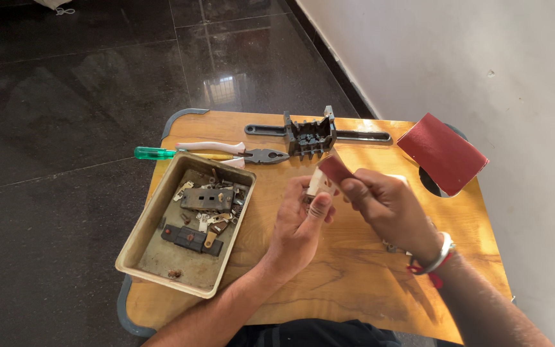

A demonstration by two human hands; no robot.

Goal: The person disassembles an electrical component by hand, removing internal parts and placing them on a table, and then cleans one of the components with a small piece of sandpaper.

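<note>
Mid-table, sanding seemingly under way: left hand [300,222] grips a small white switch part [320,182], right hand [380,202] pinches a red sandpaper scrap [336,168] against it; metal tray [141,239] of unsorted parts near left edge.

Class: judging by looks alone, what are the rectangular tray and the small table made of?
Beige rectangular tray: seemingly painted metal, dull and stained, with thin upturned walls. Small orange-brown table: wood or wood-look laminate, glossy, with visible dark grain lines and grey edging.
</note>
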